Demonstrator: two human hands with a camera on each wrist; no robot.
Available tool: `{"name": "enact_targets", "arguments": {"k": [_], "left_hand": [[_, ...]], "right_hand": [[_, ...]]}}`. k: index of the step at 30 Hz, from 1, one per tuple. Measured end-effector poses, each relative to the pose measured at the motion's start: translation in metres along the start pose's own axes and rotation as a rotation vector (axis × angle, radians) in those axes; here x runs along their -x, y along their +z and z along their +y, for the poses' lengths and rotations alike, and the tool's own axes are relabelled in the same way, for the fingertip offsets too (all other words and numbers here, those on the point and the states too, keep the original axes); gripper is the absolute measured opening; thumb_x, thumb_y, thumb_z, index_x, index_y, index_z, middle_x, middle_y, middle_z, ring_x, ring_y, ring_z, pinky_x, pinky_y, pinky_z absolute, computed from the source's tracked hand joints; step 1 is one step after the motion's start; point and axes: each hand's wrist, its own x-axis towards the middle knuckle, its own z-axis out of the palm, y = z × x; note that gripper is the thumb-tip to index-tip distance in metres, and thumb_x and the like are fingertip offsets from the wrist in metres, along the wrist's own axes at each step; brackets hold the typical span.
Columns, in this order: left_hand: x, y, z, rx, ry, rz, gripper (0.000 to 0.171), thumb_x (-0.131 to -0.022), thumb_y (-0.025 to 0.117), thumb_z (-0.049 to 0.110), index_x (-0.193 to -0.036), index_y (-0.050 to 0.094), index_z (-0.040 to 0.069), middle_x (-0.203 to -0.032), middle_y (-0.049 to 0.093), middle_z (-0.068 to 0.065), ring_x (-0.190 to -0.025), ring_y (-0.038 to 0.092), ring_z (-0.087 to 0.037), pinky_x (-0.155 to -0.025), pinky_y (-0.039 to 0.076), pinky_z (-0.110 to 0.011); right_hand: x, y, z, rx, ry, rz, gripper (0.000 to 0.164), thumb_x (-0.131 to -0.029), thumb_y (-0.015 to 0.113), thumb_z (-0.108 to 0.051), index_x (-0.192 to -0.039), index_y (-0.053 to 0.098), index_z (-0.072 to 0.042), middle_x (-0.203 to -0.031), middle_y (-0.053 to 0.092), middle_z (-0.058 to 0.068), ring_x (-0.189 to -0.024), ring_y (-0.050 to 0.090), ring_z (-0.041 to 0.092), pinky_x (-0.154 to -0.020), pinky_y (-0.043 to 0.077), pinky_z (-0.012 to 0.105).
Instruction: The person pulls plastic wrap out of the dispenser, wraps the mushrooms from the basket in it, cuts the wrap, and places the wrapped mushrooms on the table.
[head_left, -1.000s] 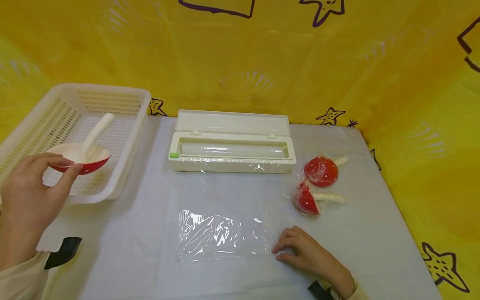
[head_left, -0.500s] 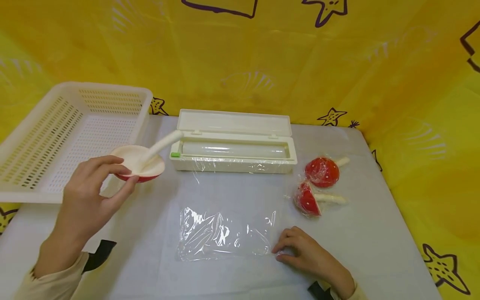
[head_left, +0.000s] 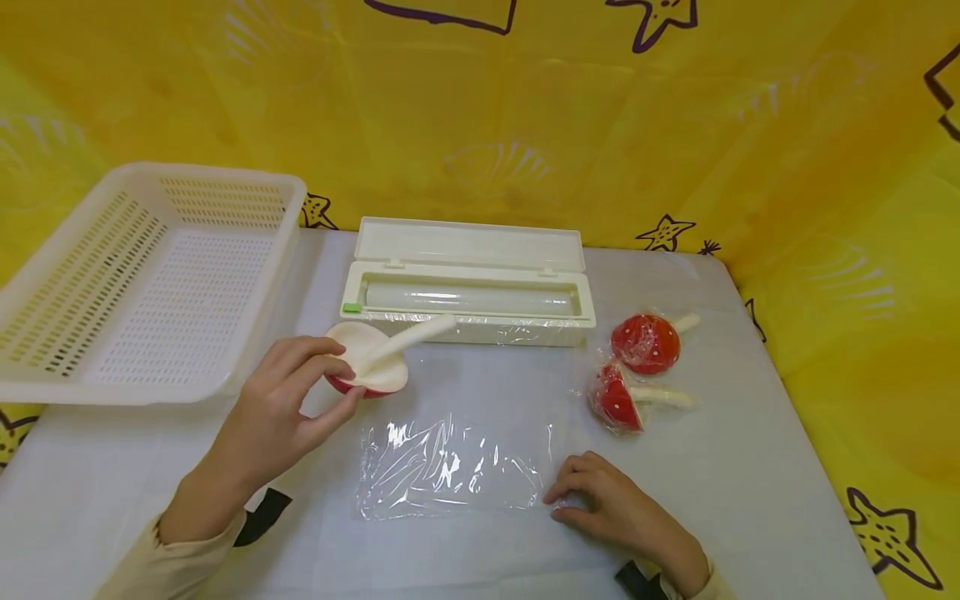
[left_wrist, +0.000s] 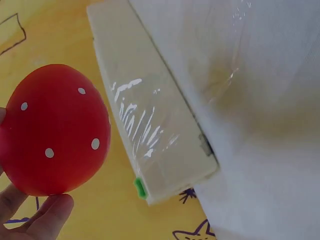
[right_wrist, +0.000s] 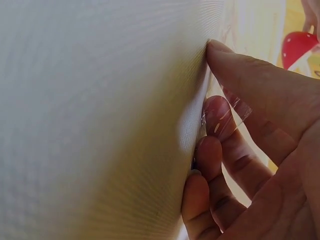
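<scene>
In the head view my left hand (head_left: 288,404) pinches the rim of a mushroom (head_left: 366,358) with a red, white-dotted cap, pale underside and white stem, held up left of centre. The left wrist view shows the round top of its red cap (left_wrist: 57,130) above the fingertips. Below and to the right, a sheet of plastic wrap (head_left: 450,471) lies on the table, glossy and creased. My right hand (head_left: 611,504) rests at the sheet's right edge, fingers loosely bent. In the right wrist view a corner of clear film (right_wrist: 242,109) lies by the index finger, with the thumb apart.
A white wrap dispenser (head_left: 468,304) stands at the back with its lid raised and a roll inside. At the left is a white perforated basket (head_left: 247,333). Two wrapped mushrooms (head_left: 647,343) lie on the right. A yellow cloth (head_left: 480,108) hangs behind the table.
My left hand has carried the mushroom rightward from over the basket to in front of the dispenser's left end. My right hand has stayed in place at the wrap's edge.
</scene>
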Motion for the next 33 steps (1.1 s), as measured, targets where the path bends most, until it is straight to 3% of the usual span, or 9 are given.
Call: {"name": "enact_targets", "arguments": {"k": [4, 10, 17, 26, 33], "left_hand": [[0.002, 0.011, 0.004, 0.036, 0.021, -0.033, 0.04, -0.099, 0.054, 0.041, -0.084, 0.066, 0.005, -0.099, 0.065, -0.014, -0.094, 0.056, -0.032, -0.101, 0.036, -0.015], [0.006, 0.027, 0.011, 0.045, 0.017, -0.136, 0.038, -0.099, 0.052, 0.042, -0.086, 0.065, 0.008, -0.104, 0.065, -0.012, -0.101, 0.056, -0.031, -0.105, 0.037, -0.014], [0.005, 0.045, 0.021, 0.061, 0.019, -0.199, 0.015, -0.087, 0.073, 0.024, -0.085, 0.065, 0.012, -0.106, 0.065, -0.008, -0.105, 0.056, -0.027, -0.096, 0.05, -0.028], [0.01, 0.066, 0.022, 0.036, 0.041, -0.248, 0.025, -0.071, 0.087, 0.019, -0.086, 0.067, 0.014, -0.105, 0.065, -0.007, -0.104, 0.056, -0.024, -0.077, 0.059, -0.035], [0.016, 0.072, 0.019, -0.003, 0.027, -0.332, 0.024, -0.074, 0.087, 0.021, -0.088, 0.068, 0.014, -0.109, 0.064, -0.007, -0.107, 0.055, -0.026, -0.08, 0.059, -0.037]], "right_hand": [[0.0, 0.0, -0.001, -0.002, -0.001, 0.004, 0.01, -0.087, 0.075, -0.032, -0.098, 0.074, -0.032, -0.094, 0.06, -0.019, -0.096, 0.05, 0.002, -0.083, 0.05, 0.022], [0.0, 0.001, -0.001, 0.025, -0.031, 0.027, 0.011, -0.086, 0.077, -0.028, -0.097, 0.075, -0.03, -0.094, 0.061, -0.019, -0.096, 0.051, 0.003, -0.083, 0.05, 0.023], [-0.002, 0.002, 0.0, 0.052, -0.057, 0.042, 0.011, -0.086, 0.077, -0.025, -0.096, 0.075, -0.029, -0.093, 0.06, -0.02, -0.096, 0.051, 0.003, -0.084, 0.05, 0.024], [-0.005, 0.005, 0.003, 0.077, -0.145, 0.1, 0.011, -0.086, 0.077, -0.02, -0.095, 0.075, -0.025, -0.091, 0.061, -0.017, -0.092, 0.053, 0.003, -0.081, 0.05, 0.023], [-0.007, 0.004, 0.002, 0.099, -0.159, 0.116, 0.012, -0.085, 0.077, -0.017, -0.094, 0.075, -0.024, -0.088, 0.061, -0.016, -0.089, 0.053, 0.002, -0.078, 0.049, 0.022]]}}
